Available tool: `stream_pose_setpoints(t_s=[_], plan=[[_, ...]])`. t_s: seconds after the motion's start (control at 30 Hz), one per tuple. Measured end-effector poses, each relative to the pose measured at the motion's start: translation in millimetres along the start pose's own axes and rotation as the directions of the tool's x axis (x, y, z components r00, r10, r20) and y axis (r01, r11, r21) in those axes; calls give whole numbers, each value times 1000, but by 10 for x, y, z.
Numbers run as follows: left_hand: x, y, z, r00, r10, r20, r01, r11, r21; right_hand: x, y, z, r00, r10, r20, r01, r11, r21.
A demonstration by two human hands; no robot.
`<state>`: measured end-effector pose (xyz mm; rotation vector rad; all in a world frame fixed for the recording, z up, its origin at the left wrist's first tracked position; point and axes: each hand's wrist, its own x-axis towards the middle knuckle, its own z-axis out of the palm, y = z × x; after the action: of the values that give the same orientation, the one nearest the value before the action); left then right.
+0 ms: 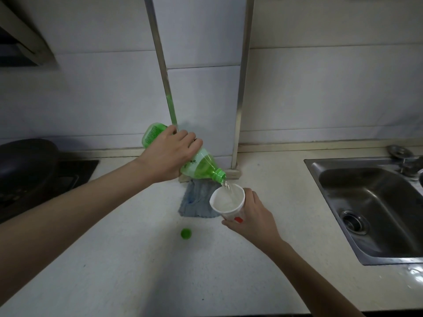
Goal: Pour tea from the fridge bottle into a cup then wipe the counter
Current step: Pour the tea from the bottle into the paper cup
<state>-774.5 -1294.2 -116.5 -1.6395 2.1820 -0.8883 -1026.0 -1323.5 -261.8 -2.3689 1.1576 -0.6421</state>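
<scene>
The left hand [170,154] grips the middle of a green transparent plastic bottle [201,164], held above the pale speckled worktop [114,259]. The bottle's long axis slants down from upper left to lower right, its base towards the tiled wall and its open neck pointing down at a white paper cup [227,201]. A thin clear stream runs from the neck into the cup. The right hand [253,217] is wrapped around the cup's side, tilting its mouth towards the bottle. A grey-blue cloth [194,200] lies flat behind the cup, a small green bottle cap [185,233] sits nearer, and a steel sink [375,207] is at right.
</scene>
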Motion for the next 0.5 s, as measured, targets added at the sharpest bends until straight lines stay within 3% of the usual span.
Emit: stream_pose_setpoints(t_s=[0.5], plan=[[37, -74, -19, 998, -25, -57, 25, 1000, -2, 5, 39, 82, 1000, 16, 16, -16, 1000, 4]])
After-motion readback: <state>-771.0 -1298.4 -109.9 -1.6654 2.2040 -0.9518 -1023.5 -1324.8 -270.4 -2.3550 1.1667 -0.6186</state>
